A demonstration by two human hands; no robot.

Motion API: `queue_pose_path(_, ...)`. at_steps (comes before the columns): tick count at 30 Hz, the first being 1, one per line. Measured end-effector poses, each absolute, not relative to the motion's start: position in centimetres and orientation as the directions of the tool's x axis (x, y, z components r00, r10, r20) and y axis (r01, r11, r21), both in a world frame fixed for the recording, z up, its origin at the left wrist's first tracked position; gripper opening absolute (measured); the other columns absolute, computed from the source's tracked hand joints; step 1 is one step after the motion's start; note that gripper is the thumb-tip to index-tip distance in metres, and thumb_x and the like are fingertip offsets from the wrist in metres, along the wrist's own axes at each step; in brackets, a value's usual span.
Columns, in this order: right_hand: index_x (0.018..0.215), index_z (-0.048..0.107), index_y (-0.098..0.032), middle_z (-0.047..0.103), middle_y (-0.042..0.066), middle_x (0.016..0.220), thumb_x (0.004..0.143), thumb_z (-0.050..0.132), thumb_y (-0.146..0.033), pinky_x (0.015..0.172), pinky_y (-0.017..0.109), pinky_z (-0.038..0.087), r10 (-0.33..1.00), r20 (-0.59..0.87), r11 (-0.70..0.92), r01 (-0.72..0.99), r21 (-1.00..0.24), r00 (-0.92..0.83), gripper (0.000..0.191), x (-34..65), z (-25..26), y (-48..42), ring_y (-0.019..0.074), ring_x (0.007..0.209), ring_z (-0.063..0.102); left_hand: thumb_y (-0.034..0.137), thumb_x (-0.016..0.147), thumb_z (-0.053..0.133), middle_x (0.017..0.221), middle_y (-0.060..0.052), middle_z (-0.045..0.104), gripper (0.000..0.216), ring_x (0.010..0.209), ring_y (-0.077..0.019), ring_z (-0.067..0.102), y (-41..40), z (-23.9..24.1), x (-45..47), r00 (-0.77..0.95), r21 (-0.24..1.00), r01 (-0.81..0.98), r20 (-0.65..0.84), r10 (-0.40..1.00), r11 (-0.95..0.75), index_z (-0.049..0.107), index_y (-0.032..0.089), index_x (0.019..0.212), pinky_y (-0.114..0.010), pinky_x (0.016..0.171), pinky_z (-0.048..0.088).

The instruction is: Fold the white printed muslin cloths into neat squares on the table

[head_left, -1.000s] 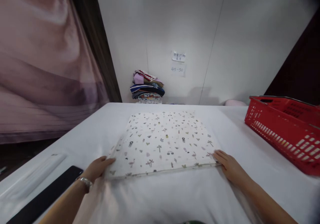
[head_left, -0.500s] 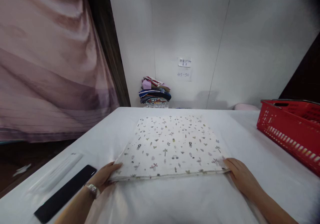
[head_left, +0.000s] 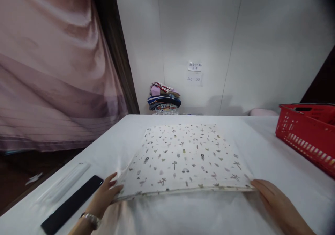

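A folded white cloth (head_left: 178, 158) printed with small palm trees, rainbows and leaves lies before me on the white-covered table. Its near edge is lifted slightly off the surface between my hands. At the near left corner, my left hand (head_left: 106, 193) grips the cloth, its upper fingers a little apart and its underside hidden; a bracelet-like band circles that wrist. My right hand (head_left: 269, 195) pinches the near right corner, fingers on top and thumb out of sight.
A black flat bar (head_left: 73, 203) and a clear plastic-looking strip (head_left: 65, 182) lie at left. A red basket (head_left: 306, 133) stands at right. Folded fabrics (head_left: 164, 100) are stacked beyond the table's far edge, by the wall. A pink curtain (head_left: 52, 71) hangs at left.
Both hands have come nearer to me and farther apart, drawing the cloth's near edge toward me and widening it. Fingers of my left hand have spread slightly. The view has shifted a little.
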State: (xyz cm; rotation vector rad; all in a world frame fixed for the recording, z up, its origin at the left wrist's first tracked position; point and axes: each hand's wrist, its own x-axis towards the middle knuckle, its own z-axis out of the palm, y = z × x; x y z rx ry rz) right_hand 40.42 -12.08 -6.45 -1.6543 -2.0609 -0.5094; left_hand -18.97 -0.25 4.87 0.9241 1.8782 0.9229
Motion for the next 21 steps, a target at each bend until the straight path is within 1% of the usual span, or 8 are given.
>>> queue_pose_path(3, 0.106, 0.062, -0.022, 0.064, 0.007, 0.104, 0.082, 0.042, -0.023, 0.083, 0.04, 0.051, 0.846, 0.507, 0.213, 0.976, -0.037, -0.165, 0.031, 40.3, -6.3, -12.4, 0.0233, 0.095, 0.06, 0.032, 0.063, 0.061, 0.13, -0.009, 0.047, 0.073, 0.083, -0.019, 0.061, -0.4, 4.0, -19.6, -0.36, 0.872, 0.361, -0.195, 0.912, 0.329, 0.036, 0.025, 0.132, -0.03, 0.069, 0.051)
queue_pose_path(5, 0.104, 0.064, -0.024, 0.064, 0.006, 0.104, 0.08, 0.044, -0.02, 0.083, 0.04, 0.051, 0.882, 0.436, 0.227, 0.972, -0.064, -0.177, 0.032, 40.1, -6.3, -12.3, 0.0231, 0.095, 0.06, 0.032, 0.063, 0.058, 0.129, -0.007, 0.049, 0.07, 0.082, -0.02, 0.061, -0.4, 3.3, -19.9, -0.335, 0.814, 0.5, -0.133, 0.933, 0.296, 0.039, 0.025, 0.13, -0.033, 0.075, 0.05)
queue_pose_path(7, 0.104, 0.064, -0.025, 0.063, 0.005, 0.107, 0.077, 0.044, -0.017, 0.084, 0.039, 0.051, 0.916, 0.358, 0.228, 0.969, -0.091, -0.182, 0.035, 39.9, -6.1, -12.2, 0.0229, 0.098, 0.059, 0.03, 0.062, 0.056, 0.125, -0.009, 0.053, 0.067, 0.082, -0.0226, 0.062, -0.4, 2.6, -20.0, -0.307, 0.719, 0.631, -0.114, 0.945, 0.292, 0.044, 0.021, 0.128, -0.037, 0.081, 0.049)
queue_pose_path(11, 0.104, 0.066, -0.027, 0.061, 0.005, 0.112, 0.072, 0.045, -0.014, 0.088, 0.039, 0.049, 0.959, 0.253, 0.179, 0.967, -0.182, -0.13, 0.04, 38.9, -4.5, -12.3, 0.0236, 0.101, 0.058, 0.028, 0.06, 0.054, 0.119, -0.012, 0.057, 0.069, 0.087, -0.0259, 0.063, -0.1, 1.6, -20.5, -0.254, 0.624, 0.732, -0.119, 0.96, 0.272, 0.044, 0.014, 0.126, -0.037, 0.083, 0.048)
queue_pose_path(14, 0.107, 0.065, -0.028, 0.059, 0.003, 0.118, 0.07, 0.046, -0.013, 0.096, 0.039, 0.045, 0.984, 0.166, 0.116, 0.939, -0.323, -0.065, 0.045, 38.1, -2.9, -12.3, 0.0236, 0.108, 0.055, 0.035, 0.059, 0.055, 0.119, -0.013, 0.057, 0.07, 0.089, -0.0272, 0.062, 0.8, 1.6, -21.1, -0.221, 0.593, 0.764, -0.129, 0.967, 0.254, 0.044, 0.013, 0.124, -0.038, 0.082, 0.048)
queue_pose_path(16, 0.113, 0.063, -0.026, 0.055, 0.003, 0.124, 0.068, 0.048, -0.015, 0.1, 0.038, 0.041, 0.995, 0.095, 0.033, 0.905, -0.425, 0.008, 0.048, 37.9, -2.1, -12.1, 0.0244, 0.114, 0.051, 0.043, 0.061, 0.055, 0.117, -0.014, 0.058, 0.071, 0.092, -0.0284, 0.061, 1.6, 1.9, -21.3, -0.208, 0.572, 0.778, -0.157, 0.966, 0.26, 0.045, 0.011, 0.123, -0.039, 0.085, 0.047)
queue_pose_path(19, 0.123, 0.056, -0.023, 0.047, 0.004, 0.133, 0.073, 0.052, -0.03, 0.102, 0.039, 0.038, 0.993, 0.019, -0.092, 0.855, -0.511, 0.118, 0.05, 37.8, -1.4, -11.2, 0.0257, 0.121, 0.045, 0.053, 0.066, 0.05, 0.114, -0.015, 0.059, 0.074, 0.092, -0.0288, 0.061, 2.9, 2.6, -21.2, -0.214, 0.554, 0.777, -0.217, 0.952, 0.301, 0.043, 0.01, 0.125, -0.04, 0.085, 0.046)
queue_pose_path(21, 0.124, 0.055, -0.023, 0.044, 0.004, 0.136, 0.078, 0.05, -0.043, 0.099, 0.038, 0.042, 0.982, 0.036, -0.137, 0.839, -0.526, 0.183, 0.05, 37.8, -1.1, -10.3, 0.0256, 0.123, 0.043, 0.055, 0.068, 0.047, 0.115, -0.016, 0.058, 0.075, 0.095, -0.0289, 0.06, 4.1, 2.8, -21.0, -0.217, 0.541, 0.782, -0.229, 0.949, 0.309, 0.041, 0.009, 0.127, -0.039, 0.083, 0.047)
